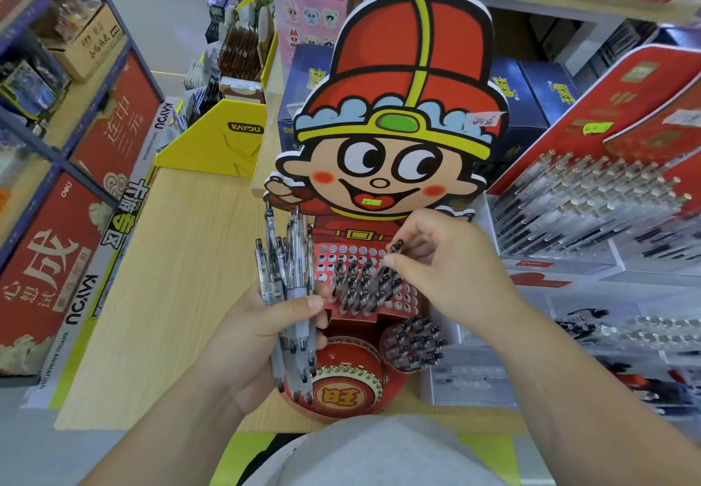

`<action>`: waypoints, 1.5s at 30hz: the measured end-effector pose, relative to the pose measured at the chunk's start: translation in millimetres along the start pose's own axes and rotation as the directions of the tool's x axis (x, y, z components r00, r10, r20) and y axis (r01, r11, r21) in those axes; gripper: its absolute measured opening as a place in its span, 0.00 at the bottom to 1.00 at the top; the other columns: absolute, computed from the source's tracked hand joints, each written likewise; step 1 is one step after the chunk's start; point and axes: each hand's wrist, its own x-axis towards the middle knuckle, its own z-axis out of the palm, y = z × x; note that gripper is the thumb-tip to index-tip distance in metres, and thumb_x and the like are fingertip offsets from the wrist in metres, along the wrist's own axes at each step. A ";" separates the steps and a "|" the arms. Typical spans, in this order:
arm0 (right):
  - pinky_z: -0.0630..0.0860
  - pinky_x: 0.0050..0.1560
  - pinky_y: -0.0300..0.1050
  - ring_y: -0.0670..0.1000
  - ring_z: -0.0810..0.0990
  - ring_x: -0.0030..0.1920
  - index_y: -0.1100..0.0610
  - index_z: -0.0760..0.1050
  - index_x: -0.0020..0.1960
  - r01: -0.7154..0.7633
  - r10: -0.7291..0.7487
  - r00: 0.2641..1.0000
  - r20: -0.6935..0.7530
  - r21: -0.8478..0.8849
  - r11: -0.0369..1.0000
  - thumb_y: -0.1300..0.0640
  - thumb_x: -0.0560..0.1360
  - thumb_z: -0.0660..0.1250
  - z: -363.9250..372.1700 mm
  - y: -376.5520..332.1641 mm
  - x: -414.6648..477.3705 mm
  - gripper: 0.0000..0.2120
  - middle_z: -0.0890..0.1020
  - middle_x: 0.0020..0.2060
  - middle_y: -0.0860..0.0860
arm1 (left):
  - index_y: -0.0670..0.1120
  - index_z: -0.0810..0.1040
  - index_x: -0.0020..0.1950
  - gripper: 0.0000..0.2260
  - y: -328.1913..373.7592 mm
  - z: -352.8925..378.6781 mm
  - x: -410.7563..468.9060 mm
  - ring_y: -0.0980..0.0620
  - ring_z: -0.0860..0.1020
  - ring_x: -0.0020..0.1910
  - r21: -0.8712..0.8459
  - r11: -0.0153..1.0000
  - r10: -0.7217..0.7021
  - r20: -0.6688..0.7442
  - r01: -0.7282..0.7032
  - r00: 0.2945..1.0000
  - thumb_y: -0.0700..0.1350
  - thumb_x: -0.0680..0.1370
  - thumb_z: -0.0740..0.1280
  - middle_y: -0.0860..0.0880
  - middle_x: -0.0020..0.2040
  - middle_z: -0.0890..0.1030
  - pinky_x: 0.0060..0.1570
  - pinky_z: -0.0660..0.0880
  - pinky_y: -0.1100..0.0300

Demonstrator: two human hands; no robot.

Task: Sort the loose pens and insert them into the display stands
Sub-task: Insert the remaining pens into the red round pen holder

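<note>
On the wooden bench (170,277), the left hand (261,337) curls round a bundle of clear pens (290,280), whose lower ends hide part of the red drum (349,387). Just beside it, the cartoon display stand (398,167) has black-capped pens in its perforated panel (333,255). The right hand (451,269) pinches one pen (396,247) over those holes, and its tip is lost among the others. Blurred acrylic pen racks (588,204) are cut off by the right edge.

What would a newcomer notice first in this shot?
The big cartoon cutout in a red hat, at centre, behind a red stand of holes partly filled with pens. Then the left hand gripping a pen bundle beside it, and the right hand pinching one pen over the holes.
</note>
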 end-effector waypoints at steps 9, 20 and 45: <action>0.81 0.47 0.44 0.40 0.81 0.43 0.44 0.79 0.46 -0.008 0.009 1.000 0.016 -0.041 0.999 0.53 0.71 0.78 9.3 9.8 -1.4 0.09 0.82 0.39 0.39 | 0.42 0.84 0.48 0.12 -0.3 -1.9 -1.4 0.46 0.77 0.35 0.000 1.000 0.001 -0.014 -0.001 1.000 0.41 0.66 0.75 0.41 0.38 0.78 0.32 0.77 0.57; 0.80 0.51 0.41 0.37 0.82 0.45 0.46 0.85 0.53 -0.007 0.020 0.991 0.134 -0.099 0.995 0.53 0.75 0.74 6.3 12.0 2.7 0.07 0.84 0.42 0.37 | 0.41 0.83 0.50 0.20 -2.5 -4.7 -3.1 0.46 0.77 0.35 -0.006 1.000 0.007 -0.015 -0.007 1.000 0.46 0.60 0.79 0.42 0.39 0.78 0.34 0.78 0.56; 0.77 0.45 0.33 0.41 0.81 0.45 0.46 0.82 0.54 -0.052 0.053 0.998 -0.027 0.059 0.997 0.49 0.75 0.72 -0.8 -18.6 -2.5 0.08 0.83 0.42 0.41 | 0.34 0.79 0.55 0.27 -7.5 -6.1 -12.8 0.48 0.76 0.32 0.047 0.999 -0.006 0.054 0.003 0.999 0.45 0.60 0.80 0.43 0.34 0.77 0.31 0.75 0.58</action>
